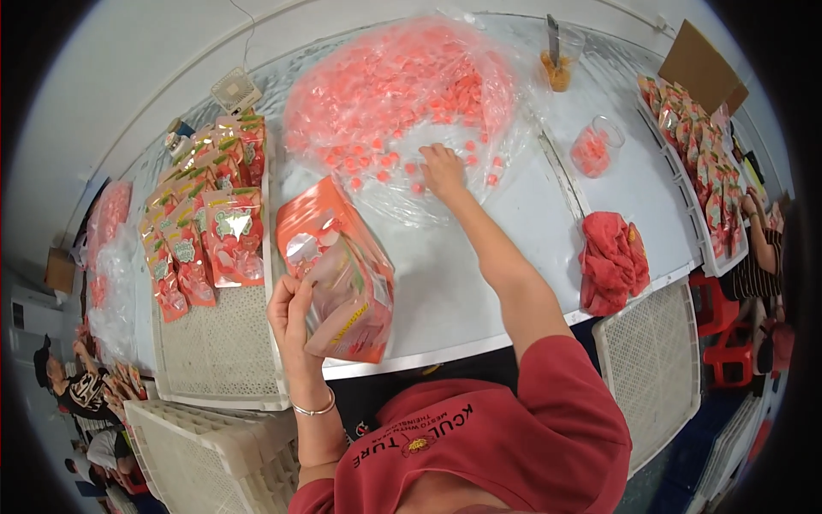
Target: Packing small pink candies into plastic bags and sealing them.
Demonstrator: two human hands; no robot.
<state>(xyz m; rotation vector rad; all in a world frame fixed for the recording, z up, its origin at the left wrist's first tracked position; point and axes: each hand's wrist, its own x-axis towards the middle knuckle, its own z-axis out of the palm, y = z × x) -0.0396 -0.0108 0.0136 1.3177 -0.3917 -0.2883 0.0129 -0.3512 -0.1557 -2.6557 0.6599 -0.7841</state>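
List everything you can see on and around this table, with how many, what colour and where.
Wrapped sweets: many, pink, on clear plastic sheet, table centre.
Filled pouches: many, pink-green, left tray.
More pouches: many, right tray.
Cloth: one, red, right of centre.
Cups: two, clear, far right side.
Table: one, white.
Open pouch: one, orange-pink, in left hand.
Right hand: reaching into the sweets.

Orange-red pouch (338,274), pink candies (402,94) in clear bag, red cloth (612,261).
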